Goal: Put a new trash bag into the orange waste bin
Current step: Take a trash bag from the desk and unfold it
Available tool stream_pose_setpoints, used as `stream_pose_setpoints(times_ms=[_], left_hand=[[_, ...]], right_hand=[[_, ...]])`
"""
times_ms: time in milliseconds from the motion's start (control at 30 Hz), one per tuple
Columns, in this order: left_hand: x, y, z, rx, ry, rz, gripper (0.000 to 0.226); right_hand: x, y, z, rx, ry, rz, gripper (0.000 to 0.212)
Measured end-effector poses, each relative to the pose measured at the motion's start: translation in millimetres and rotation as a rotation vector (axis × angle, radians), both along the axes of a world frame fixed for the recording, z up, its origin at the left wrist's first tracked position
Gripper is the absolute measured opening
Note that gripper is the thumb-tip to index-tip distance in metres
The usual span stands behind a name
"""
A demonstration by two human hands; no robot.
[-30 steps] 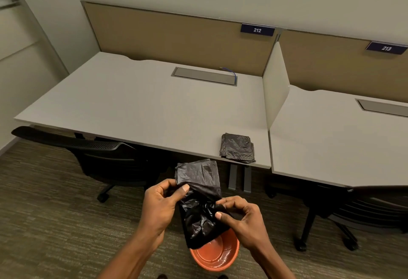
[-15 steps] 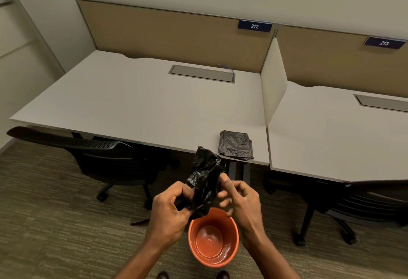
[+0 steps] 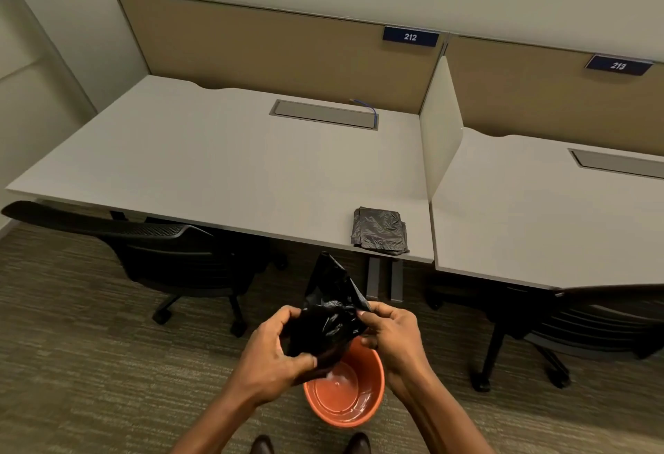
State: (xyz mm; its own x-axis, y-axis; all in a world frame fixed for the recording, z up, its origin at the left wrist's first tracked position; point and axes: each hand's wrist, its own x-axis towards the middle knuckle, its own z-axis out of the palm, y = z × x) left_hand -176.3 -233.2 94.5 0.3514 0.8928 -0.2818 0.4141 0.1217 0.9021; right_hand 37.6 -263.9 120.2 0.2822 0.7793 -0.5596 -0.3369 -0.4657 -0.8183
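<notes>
A crumpled black trash bag (image 3: 328, 313) is held between both hands above the orange waste bin (image 3: 345, 394), which stands on the carpet and looks bare inside. My left hand (image 3: 275, 349) grips the bag's lower left side. My right hand (image 3: 390, 333) pinches its right edge. One end of the bag sticks up toward the desk edge.
A folded stack of black bags (image 3: 379, 231) lies on the near right corner of the white desk (image 3: 222, 166). Black office chairs (image 3: 172, 256) stand left and right (image 3: 575, 328) under the desks. A white divider (image 3: 440, 126) separates the two desks. My shoes (image 3: 310, 444) are just behind the bin.
The flat hanging bag has been gathered into a crumpled bunch between both hands, which moved closer together over the bin. The view shifted slightly so more of the bin shows.
</notes>
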Motion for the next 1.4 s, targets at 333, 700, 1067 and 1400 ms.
stream_pose_setpoints(times_ms=[333,700,1067,1400], left_hand=[[23,10,6,-0.203,-0.025,0.252,0.019],[13,25,-28,-0.350,-0.022,0.673,0.011],[3,35,-48,-0.555,-0.248,0.882,0.019],[25,29,-56,-0.635,-0.342,0.708,0.058]], right_hand=[[0,-13,8,0.052,-0.074,0.165,0.022],[26,-17,-23,-0.055,0.043,-0.255,0.025],[44,-28,-54,-0.097,0.183,-0.393,0.029],[30,-42,-49,0.042,0.386,-0.258,0.028]])
